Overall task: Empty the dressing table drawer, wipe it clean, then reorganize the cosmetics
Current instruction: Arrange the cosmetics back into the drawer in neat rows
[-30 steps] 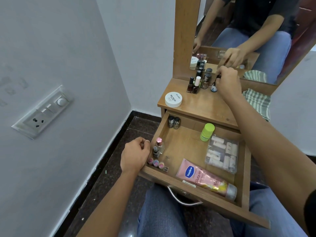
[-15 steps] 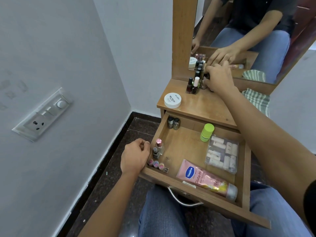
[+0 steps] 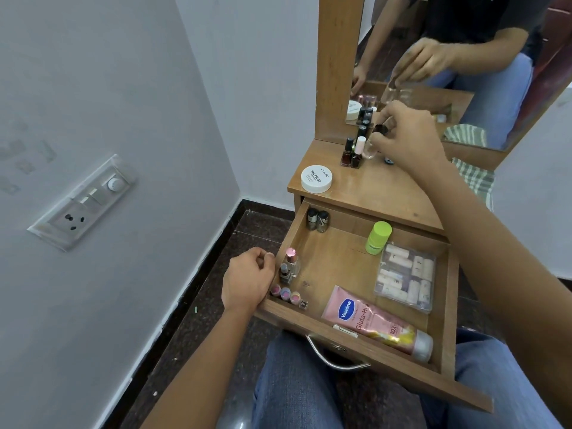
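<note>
By the mirror [image 3: 495, 103], the right hand [image 3: 408, 136] pinches a small bottle [image 3: 371, 149].

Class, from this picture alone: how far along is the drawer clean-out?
Done: a few nail polish bottles and a white jar stand on the tabletop. In hand: the right hand grips a clear bottle there. Left: the drawer holds the Vaseline tube, green-capped bottle, pouch and small items; the striped cloth lies unused, so wiping and reorganising remain.

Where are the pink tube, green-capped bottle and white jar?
pink tube [image 3: 371, 323], head view, on its mid-body.
green-capped bottle [image 3: 381, 230], head view, on its cap.
white jar [image 3: 316, 178], head view, on its lid.
</note>
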### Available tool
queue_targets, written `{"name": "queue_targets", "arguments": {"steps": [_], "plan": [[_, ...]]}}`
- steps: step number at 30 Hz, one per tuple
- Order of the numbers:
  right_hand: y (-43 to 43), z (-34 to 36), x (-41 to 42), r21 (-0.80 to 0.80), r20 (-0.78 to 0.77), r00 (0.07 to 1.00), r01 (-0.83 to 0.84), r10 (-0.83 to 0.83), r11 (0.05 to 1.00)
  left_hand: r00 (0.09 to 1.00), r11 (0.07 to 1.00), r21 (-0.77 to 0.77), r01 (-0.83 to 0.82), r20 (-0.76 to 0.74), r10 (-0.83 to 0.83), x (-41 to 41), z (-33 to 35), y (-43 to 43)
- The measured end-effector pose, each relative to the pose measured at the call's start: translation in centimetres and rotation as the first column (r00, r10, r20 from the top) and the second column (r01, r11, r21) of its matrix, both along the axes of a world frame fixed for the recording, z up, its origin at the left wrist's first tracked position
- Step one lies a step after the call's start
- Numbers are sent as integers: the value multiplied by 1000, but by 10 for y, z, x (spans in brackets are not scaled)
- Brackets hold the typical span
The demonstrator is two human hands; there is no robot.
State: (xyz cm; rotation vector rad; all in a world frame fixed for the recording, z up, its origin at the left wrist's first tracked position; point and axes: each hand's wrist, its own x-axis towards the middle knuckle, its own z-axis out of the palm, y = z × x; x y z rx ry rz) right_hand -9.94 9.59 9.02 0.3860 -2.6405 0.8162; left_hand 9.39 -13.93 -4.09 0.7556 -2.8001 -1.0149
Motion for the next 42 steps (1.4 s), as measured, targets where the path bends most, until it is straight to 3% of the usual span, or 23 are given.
{"name": "queue_targets", "arguments": {"steps": [3, 9, 17, 27, 42], "plan": [[-13, -10, 37, -158, 137, 982, -105, 127, 982, 1000, 1000, -7, 3, 1, -3, 0, 0, 0], [-44, -103, 75, 160, 300, 947, -166, 113, 973, 1000, 1000, 1, -3, -3, 3, 1, -1, 1], [-55, -160, 73, 243, 303, 952, -41, -36, 969, 1000, 1000, -9, -3, -8, 3, 1, -1, -1], [-58, -180, 77, 141, 228, 972, 31, -63, 989, 1000, 1000, -6, -9, -18, 9, 1, -2, 0], [-62, -183, 77, -30, 294, 951, 111, -97, 993, 1000, 1000, -2, -2, -29, 2, 1, -3, -1]]}}
